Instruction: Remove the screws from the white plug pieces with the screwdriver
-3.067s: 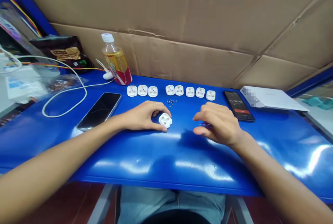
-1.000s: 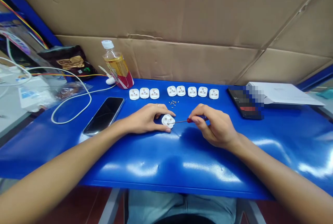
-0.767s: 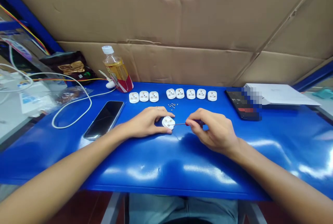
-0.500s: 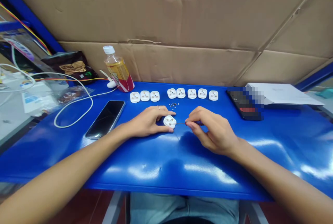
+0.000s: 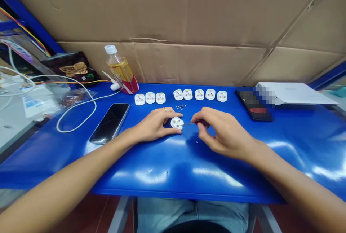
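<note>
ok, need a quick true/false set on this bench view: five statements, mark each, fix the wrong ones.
1. The left hand holds a white part. True.
2. The right hand is empty. False: it holds a thin screwdriver, its shaft pointing toward the left hand.
3. Eight white pieces lie in a row near the back edge of the blue table. True.
4. The small metal bits lie to the right of the right hand. False: they lie left of it, in front of the row.
5. The drink bottle has no cap. False: a white cap is on it.
</note>
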Tool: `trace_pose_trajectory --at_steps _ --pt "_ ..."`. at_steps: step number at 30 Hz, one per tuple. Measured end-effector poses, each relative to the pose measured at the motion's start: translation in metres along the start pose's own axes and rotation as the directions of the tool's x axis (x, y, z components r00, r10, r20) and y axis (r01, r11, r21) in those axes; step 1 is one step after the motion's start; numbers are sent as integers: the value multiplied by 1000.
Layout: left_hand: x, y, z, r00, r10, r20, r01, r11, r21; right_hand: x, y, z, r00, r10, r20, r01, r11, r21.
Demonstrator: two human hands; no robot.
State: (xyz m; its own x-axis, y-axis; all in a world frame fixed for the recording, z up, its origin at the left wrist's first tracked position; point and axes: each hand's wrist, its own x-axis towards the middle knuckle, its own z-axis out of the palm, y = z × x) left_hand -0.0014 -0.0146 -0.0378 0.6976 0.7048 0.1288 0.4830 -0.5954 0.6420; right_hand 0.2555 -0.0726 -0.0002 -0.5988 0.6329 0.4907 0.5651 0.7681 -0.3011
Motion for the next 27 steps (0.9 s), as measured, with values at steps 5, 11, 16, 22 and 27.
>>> trace_pose_trajectory --at_steps 5,11,16,22,27 --pt "0 1 0 1000 -1 -5 1 1000 11 -1 2 -1 1000 -24 18 25 995 -94" --pt "1 1 -1 1000 20 18 -21 999 34 0 3 3 995 -88 -37 88 996 -9" --pt "1 3 -1 1000 21 14 -22 999 23 -1 3 4 998 -44 -47 41 998 -56" --pt "1 6 -2 999 -2 32 0 998 64 -2 8 4 996 -78 -54 78 997 2" --pt "-1 2 -1 1000 24 14 -25 997 67 -1 9 5 994 -72 -77 64 992 -105"
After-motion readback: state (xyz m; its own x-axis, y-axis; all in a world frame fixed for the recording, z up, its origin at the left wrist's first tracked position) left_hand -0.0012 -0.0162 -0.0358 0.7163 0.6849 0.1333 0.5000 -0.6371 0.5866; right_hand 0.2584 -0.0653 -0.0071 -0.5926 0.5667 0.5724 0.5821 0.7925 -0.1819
